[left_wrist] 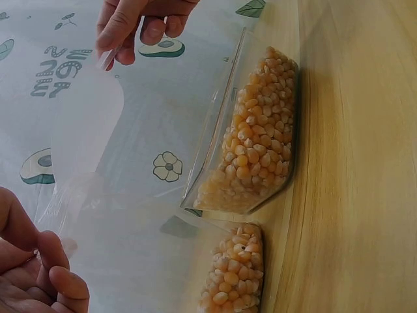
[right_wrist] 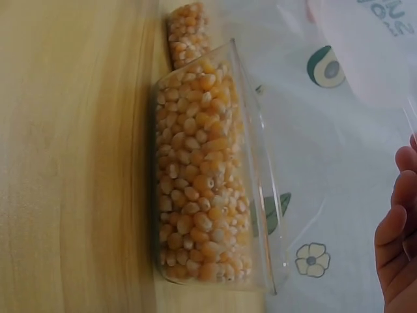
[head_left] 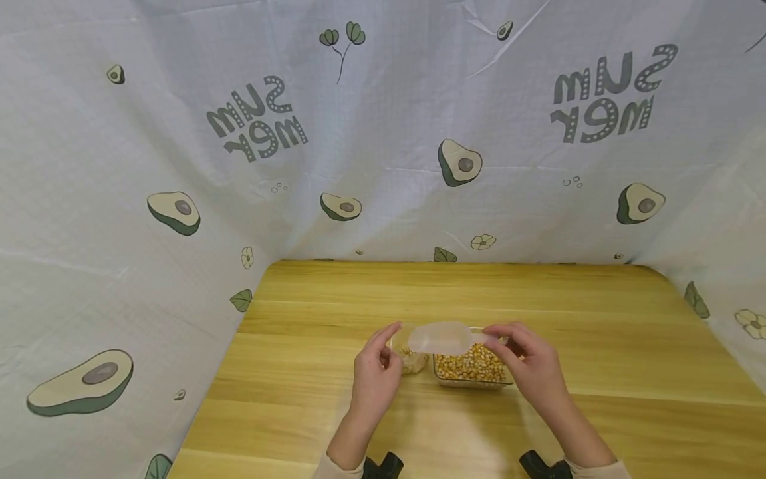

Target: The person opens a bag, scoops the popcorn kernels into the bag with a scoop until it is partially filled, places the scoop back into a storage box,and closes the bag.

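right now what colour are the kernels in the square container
Yellow-orange corn kernels in the clear container; clearest in the right wrist view.

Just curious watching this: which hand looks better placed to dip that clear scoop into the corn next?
Probably the right hand: its fingers pinch the scoop's handle directly above the rectangular container of corn. The left hand only touches the scoop's far tip, over the smaller cup.

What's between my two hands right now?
In the head view a translucent plastic scoop spans the gap: right hand pinches its handle, left hand touches its bowl end, above the corn containers.
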The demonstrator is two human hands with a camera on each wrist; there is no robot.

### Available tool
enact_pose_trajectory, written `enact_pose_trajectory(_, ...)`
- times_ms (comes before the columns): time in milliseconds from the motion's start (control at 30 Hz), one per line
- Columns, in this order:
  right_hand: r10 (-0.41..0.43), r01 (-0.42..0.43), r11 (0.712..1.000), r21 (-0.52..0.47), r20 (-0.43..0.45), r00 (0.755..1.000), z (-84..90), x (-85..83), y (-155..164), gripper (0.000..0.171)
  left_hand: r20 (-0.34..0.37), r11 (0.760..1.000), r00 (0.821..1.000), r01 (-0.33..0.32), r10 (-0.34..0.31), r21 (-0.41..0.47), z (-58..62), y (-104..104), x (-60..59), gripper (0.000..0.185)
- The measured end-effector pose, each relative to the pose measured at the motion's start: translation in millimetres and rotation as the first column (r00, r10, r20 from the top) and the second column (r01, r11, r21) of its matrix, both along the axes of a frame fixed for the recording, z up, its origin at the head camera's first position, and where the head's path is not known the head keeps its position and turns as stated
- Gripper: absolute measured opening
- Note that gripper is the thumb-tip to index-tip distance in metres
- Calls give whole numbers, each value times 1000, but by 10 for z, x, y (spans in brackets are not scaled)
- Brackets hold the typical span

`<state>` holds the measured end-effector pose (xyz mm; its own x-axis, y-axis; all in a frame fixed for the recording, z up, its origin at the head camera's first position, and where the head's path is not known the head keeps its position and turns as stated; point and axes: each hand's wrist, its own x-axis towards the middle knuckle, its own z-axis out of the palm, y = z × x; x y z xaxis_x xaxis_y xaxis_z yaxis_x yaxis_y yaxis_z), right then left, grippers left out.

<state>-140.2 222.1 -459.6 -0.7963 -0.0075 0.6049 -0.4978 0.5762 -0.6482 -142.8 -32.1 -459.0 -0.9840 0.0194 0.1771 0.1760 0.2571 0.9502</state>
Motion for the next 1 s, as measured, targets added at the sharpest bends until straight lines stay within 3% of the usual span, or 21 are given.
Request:
enact_pose_trajectory(433,-11,11,999,52,-9,1000,-100,50,36,30,2,1000,1000,0,0,3,-9,-1,0,52)
enact_pose_trajectory(633,6,-6,1000,18,-22,1000,-148,76,83,30,7,1000,1000,-2,2,14,-13,-3,-3,52)
enact_pose_trajectory(1000,-74,77,995,-62,53,996,-225,155,181,30,18,1000,1000,2,-3,21,-28,-3,0,53)
